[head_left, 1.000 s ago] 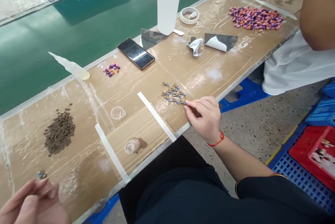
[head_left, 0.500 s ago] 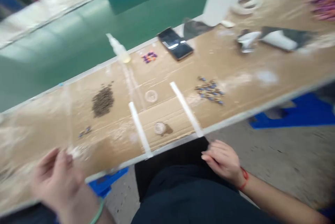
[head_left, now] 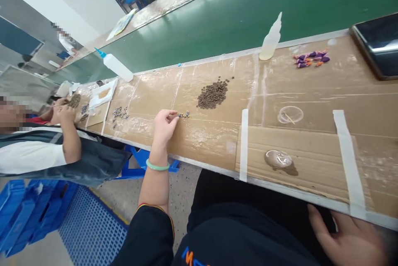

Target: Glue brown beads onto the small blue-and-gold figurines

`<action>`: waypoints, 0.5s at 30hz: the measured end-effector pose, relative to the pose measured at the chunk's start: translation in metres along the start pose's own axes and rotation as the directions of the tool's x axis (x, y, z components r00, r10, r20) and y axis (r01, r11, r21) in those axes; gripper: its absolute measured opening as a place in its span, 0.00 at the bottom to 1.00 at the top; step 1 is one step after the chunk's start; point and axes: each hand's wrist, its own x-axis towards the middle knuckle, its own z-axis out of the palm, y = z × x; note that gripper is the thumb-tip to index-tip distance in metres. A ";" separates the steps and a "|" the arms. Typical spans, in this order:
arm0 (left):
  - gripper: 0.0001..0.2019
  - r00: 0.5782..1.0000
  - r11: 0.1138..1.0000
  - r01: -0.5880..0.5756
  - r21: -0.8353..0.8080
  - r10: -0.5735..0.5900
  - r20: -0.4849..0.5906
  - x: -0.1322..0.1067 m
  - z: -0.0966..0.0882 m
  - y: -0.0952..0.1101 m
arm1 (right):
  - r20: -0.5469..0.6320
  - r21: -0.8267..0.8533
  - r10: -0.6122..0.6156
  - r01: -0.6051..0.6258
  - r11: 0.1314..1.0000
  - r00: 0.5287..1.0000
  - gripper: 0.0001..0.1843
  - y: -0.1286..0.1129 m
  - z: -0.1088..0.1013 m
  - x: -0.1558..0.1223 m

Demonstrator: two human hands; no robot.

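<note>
My left hand (head_left: 163, 125) reaches out over the cardboard-covered bench (head_left: 217, 141), its thumb and fingers pinched together at a small blue-and-metal part (head_left: 184, 114) lying on the surface. A heap of small dark brown pieces (head_left: 213, 93) lies just beyond it. My right hand (head_left: 345, 239) rests below the bench edge on my dark trousers, fingers spread and flat, holding nothing.
A squeeze bottle (head_left: 271, 38), purple and orange pieces (head_left: 310, 58), a phone (head_left: 377, 46), two clear dishes (head_left: 290, 115) and white tape strips (head_left: 244, 143) are on the bench. A co-worker (head_left: 46, 145) sits at left. Blue crates (head_left: 27, 212) stand on the floor.
The view has swung left. My left hand has moved forward onto the bench to the small part. My right hand has left the pile of parts and dropped onto my lap.
</note>
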 end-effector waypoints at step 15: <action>0.15 0.956 0.946 0.147 -0.288 -0.061 0.289 -0.034 0.013 0.037 | 0.005 -0.111 -0.073 0.073 0.991 0.997 0.19 -0.026 -0.024 0.014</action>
